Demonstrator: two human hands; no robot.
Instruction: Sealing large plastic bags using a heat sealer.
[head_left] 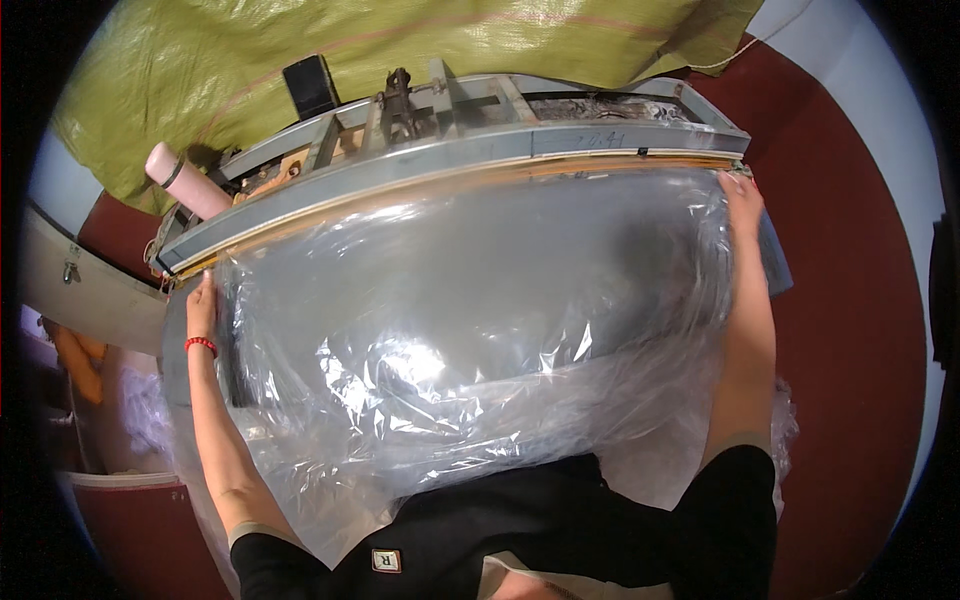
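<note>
Nearest, loose folds of a clear plastic sheet (470, 290) are bunched before a black shirt (520, 520); the rest is spread as far as a metal frame (450, 152). At its far left corner the left hand (201, 305) is placed, fingers curled, and at the far right corner the right hand (743, 205), nearly closed; whether film is pinched in either cannot be told. The step seems to be lining up the far edge, so even tension and smoothed wrinkles are called for. Beyond, a pink bottle (188, 182) and a yellow-green tarp (400, 40) are seen.
</note>
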